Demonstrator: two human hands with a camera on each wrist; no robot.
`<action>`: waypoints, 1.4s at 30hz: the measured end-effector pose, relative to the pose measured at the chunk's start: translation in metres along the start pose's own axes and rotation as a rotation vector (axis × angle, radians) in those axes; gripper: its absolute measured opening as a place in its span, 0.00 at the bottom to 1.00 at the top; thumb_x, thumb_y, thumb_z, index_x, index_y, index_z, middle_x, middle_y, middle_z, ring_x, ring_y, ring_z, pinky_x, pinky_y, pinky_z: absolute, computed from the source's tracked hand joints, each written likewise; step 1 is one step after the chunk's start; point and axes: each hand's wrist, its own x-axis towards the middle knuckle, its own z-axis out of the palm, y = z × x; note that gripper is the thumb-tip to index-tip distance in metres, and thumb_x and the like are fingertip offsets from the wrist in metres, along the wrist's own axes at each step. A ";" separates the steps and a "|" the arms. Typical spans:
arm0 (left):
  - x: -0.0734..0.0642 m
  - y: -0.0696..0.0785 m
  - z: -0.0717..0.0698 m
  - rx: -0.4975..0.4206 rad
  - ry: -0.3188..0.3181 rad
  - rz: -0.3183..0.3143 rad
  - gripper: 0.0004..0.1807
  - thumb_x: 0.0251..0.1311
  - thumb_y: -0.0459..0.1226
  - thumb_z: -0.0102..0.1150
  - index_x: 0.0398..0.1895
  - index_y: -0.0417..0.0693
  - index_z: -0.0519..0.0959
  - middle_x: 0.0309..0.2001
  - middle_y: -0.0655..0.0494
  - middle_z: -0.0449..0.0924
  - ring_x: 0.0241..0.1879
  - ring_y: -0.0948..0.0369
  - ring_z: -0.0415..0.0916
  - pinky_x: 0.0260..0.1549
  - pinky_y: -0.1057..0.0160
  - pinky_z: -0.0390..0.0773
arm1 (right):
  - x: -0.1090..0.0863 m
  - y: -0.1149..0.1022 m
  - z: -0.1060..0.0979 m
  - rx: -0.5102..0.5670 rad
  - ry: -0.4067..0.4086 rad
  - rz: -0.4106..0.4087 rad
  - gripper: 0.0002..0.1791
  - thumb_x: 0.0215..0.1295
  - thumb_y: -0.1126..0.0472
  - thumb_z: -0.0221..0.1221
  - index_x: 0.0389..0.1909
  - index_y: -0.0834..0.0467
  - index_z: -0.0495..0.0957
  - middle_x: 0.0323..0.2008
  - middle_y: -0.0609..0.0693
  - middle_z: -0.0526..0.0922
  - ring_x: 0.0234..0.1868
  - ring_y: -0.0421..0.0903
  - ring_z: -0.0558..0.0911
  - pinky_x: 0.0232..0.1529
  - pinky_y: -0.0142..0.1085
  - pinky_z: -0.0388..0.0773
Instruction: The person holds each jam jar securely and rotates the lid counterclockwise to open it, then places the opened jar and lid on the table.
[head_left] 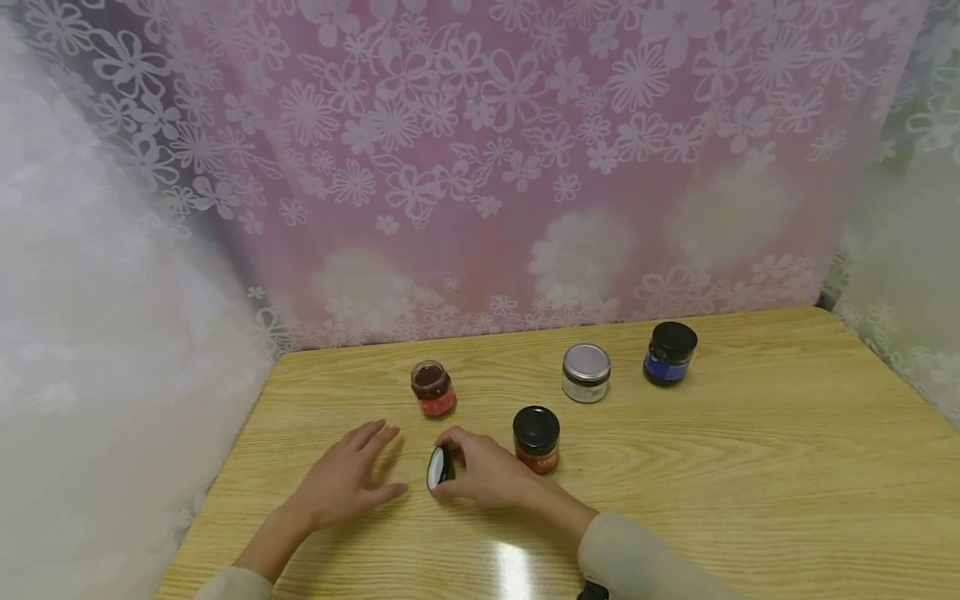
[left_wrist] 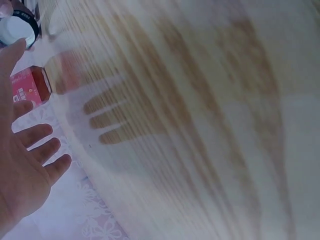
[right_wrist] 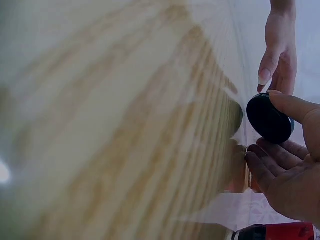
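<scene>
My right hand (head_left: 487, 471) pinches a black jar lid (right_wrist: 270, 117) by its rim between thumb and fingers. The lid stands on edge, its white inner side (head_left: 437, 469) turned towards my left hand. That left hand (head_left: 345, 479) holds nothing, its fingers spread above the table to the left of the lid. Behind both hands stands an uncovered jar (head_left: 433, 389) with a red label and dark contents; its label (left_wrist: 26, 88) also shows in the left wrist view. A second red-labelled jar (head_left: 537, 439), closed with a black lid, is just beyond my right wrist.
A clear jar with a silver lid (head_left: 587, 372) stands towards the back of the wooden table (head_left: 712, 467). To its right is a dark jar with a blue label (head_left: 670, 353). A pink floral curtain (head_left: 487, 208) hangs along the table's back edge.
</scene>
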 end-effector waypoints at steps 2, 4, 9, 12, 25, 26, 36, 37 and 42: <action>0.000 0.001 0.000 0.012 -0.001 0.018 0.45 0.54 0.66 0.56 0.68 0.49 0.67 0.66 0.44 0.64 0.64 0.44 0.62 0.55 0.39 0.65 | 0.001 0.000 0.000 -0.018 0.004 0.014 0.31 0.54 0.48 0.69 0.57 0.54 0.72 0.49 0.42 0.77 0.53 0.41 0.74 0.55 0.39 0.70; -0.001 0.002 0.000 0.019 -0.008 0.030 0.45 0.53 0.66 0.56 0.68 0.49 0.67 0.66 0.44 0.64 0.64 0.45 0.61 0.56 0.40 0.64 | 0.003 -0.001 0.001 -0.034 0.012 0.023 0.32 0.54 0.48 0.70 0.57 0.54 0.72 0.50 0.43 0.77 0.53 0.41 0.74 0.55 0.40 0.70; -0.001 0.003 -0.001 0.011 -0.031 0.015 0.46 0.53 0.67 0.56 0.68 0.49 0.67 0.67 0.44 0.63 0.65 0.45 0.60 0.57 0.41 0.63 | 0.006 -0.001 0.006 -0.092 0.037 0.018 0.33 0.53 0.47 0.70 0.57 0.54 0.72 0.50 0.45 0.78 0.52 0.41 0.75 0.53 0.38 0.72; -0.001 0.004 -0.001 0.017 -0.041 0.010 0.46 0.53 0.67 0.55 0.68 0.48 0.67 0.66 0.44 0.64 0.65 0.45 0.60 0.58 0.41 0.63 | 0.006 -0.001 0.008 -0.109 0.048 0.014 0.33 0.53 0.48 0.70 0.57 0.55 0.72 0.49 0.46 0.79 0.50 0.41 0.76 0.51 0.37 0.73; -0.005 0.003 -0.003 0.122 -0.026 0.046 0.45 0.53 0.65 0.58 0.68 0.48 0.67 0.66 0.43 0.64 0.66 0.44 0.58 0.57 0.41 0.64 | 0.008 -0.005 0.010 -0.185 0.084 -0.006 0.27 0.50 0.53 0.73 0.48 0.58 0.75 0.41 0.44 0.76 0.42 0.38 0.74 0.44 0.34 0.73; -0.005 0.003 -0.003 0.132 -0.024 0.047 0.45 0.53 0.65 0.58 0.68 0.49 0.67 0.66 0.43 0.64 0.66 0.44 0.58 0.57 0.41 0.64 | 0.008 -0.006 0.009 -0.199 0.089 -0.003 0.26 0.49 0.53 0.73 0.48 0.57 0.75 0.41 0.44 0.76 0.42 0.38 0.74 0.44 0.34 0.73; -0.011 0.005 0.000 0.178 -0.037 0.041 0.43 0.56 0.67 0.51 0.70 0.54 0.65 0.68 0.44 0.62 0.67 0.45 0.56 0.58 0.41 0.63 | 0.007 -0.006 0.011 -0.268 0.107 0.031 0.26 0.48 0.51 0.73 0.46 0.55 0.75 0.43 0.44 0.75 0.46 0.42 0.72 0.40 0.35 0.73; -0.012 0.005 0.000 0.181 -0.033 0.041 0.43 0.56 0.67 0.51 0.70 0.54 0.65 0.68 0.45 0.62 0.67 0.45 0.56 0.59 0.41 0.62 | 0.007 -0.006 0.011 -0.274 0.109 0.030 0.26 0.48 0.51 0.72 0.46 0.55 0.75 0.43 0.44 0.75 0.47 0.42 0.72 0.40 0.36 0.73; -0.014 0.004 0.001 0.209 -0.006 0.052 0.43 0.56 0.68 0.50 0.70 0.55 0.66 0.68 0.45 0.63 0.67 0.45 0.57 0.60 0.42 0.60 | 0.008 -0.006 0.014 -0.301 0.116 0.019 0.26 0.47 0.53 0.73 0.46 0.55 0.75 0.45 0.45 0.75 0.48 0.43 0.72 0.40 0.36 0.73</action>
